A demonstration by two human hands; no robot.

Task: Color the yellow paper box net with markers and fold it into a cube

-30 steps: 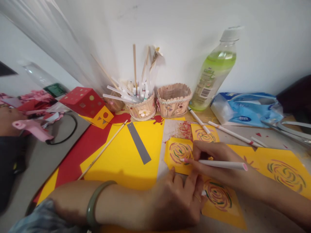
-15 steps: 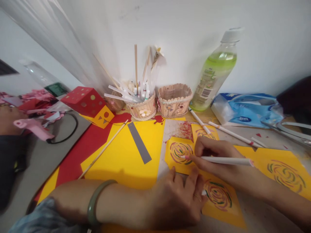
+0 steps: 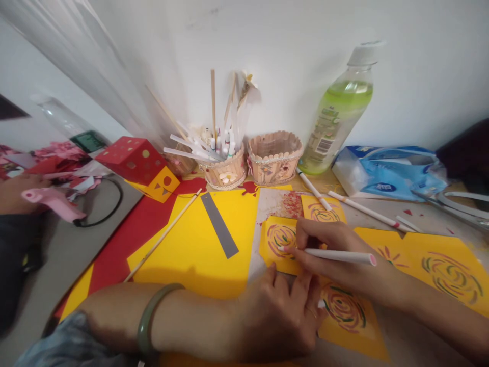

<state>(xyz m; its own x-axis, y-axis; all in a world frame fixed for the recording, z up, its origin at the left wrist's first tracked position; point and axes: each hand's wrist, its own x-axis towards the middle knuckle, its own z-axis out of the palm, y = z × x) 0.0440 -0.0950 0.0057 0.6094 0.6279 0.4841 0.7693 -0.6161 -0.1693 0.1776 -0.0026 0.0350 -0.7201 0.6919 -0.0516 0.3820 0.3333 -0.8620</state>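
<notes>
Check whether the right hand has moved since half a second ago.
Yes, the right hand has shifted left, closer to the unmoved grey strip.

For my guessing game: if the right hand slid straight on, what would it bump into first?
The right hand would probably meet the little yellow swirl card first, where the white pen points; its exact height is hard to tell.

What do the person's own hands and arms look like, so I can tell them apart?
Both are ungloved. The left hand has a smooth, rounded grey-green bangle at the forearm, a blue-grey patterned sleeve nearer the elbow, and what looks like a thin ring on one finger. The right hand and forearm show no sleeve or jewellery in view.
</notes>
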